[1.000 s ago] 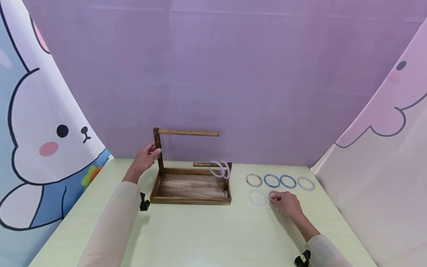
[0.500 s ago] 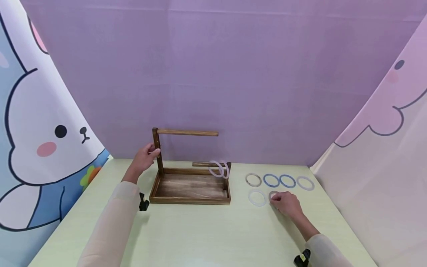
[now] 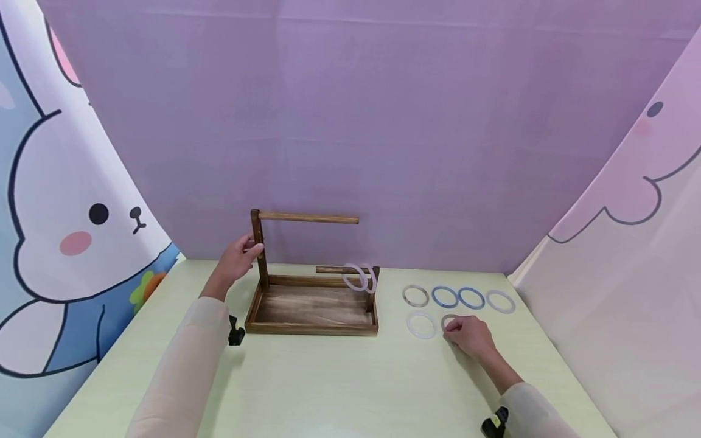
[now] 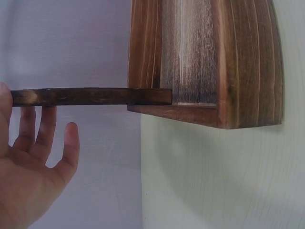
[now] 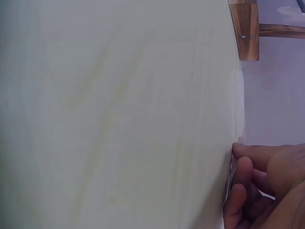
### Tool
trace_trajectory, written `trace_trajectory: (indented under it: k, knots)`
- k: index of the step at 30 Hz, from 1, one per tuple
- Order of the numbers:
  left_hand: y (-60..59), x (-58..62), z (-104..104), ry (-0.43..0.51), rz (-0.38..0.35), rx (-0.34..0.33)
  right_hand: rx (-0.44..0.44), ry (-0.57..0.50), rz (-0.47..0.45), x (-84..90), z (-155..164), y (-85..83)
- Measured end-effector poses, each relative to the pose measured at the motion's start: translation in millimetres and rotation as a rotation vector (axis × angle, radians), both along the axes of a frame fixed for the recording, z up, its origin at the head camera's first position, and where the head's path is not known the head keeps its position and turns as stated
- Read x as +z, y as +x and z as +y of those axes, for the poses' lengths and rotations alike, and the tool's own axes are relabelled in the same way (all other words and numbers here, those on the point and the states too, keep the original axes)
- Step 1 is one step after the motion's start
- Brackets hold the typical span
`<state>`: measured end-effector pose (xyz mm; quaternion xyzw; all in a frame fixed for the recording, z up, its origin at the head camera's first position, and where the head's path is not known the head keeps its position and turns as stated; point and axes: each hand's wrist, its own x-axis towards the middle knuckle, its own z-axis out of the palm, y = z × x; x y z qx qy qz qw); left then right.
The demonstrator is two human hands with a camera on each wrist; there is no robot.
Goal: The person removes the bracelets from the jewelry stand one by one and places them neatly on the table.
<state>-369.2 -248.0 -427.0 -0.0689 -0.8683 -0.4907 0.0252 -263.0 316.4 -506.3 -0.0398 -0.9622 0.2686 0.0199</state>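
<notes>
A brown wooden stand [image 3: 312,329] with a tray base, a tall left post and a shorter right post stands on the table. My left hand [image 3: 237,261] holds the tall post, thumb in front and fingers behind, as the left wrist view shows [image 4: 38,167]. Two pale purple bangles [image 3: 350,286] hang on the stand's lower bar [image 3: 331,270]. At the right, my right hand [image 3: 471,336] pinches the edge of a greyish bangle [image 3: 446,319] at the tabletop; the fingers hide most of it. A clear whitish bangle [image 3: 421,325] lies just left of it.
Behind these, a grey-brown bangle [image 3: 415,295], two blue bangles [image 3: 445,297] and a pale lilac bangle [image 3: 501,302] lie in a row. The stand's upper bar [image 3: 309,217] sticks out rightward with a free end. A purple backdrop [image 3: 383,121] rises behind the table.
Both hands stay in nearly the same place. The right hand's fingers shift very slightly at the greyish bangle; the stand and the other bangles keep their places.
</notes>
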Motion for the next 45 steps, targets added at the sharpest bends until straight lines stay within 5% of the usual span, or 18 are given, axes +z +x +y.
trace_trajectory:
  k: [18, 45]
  knots:
    - [1.6, 0.4, 0.2, -0.007, 0.009, 0.004, -0.016, -0.022, -0.008, 4.0, -2.6, 1.3]
    - [2.5, -0.2, 1.6, -0.004, -0.004, 0.011, 0.125, -0.275, 0.146, 74.9, -89.0, 9.0]
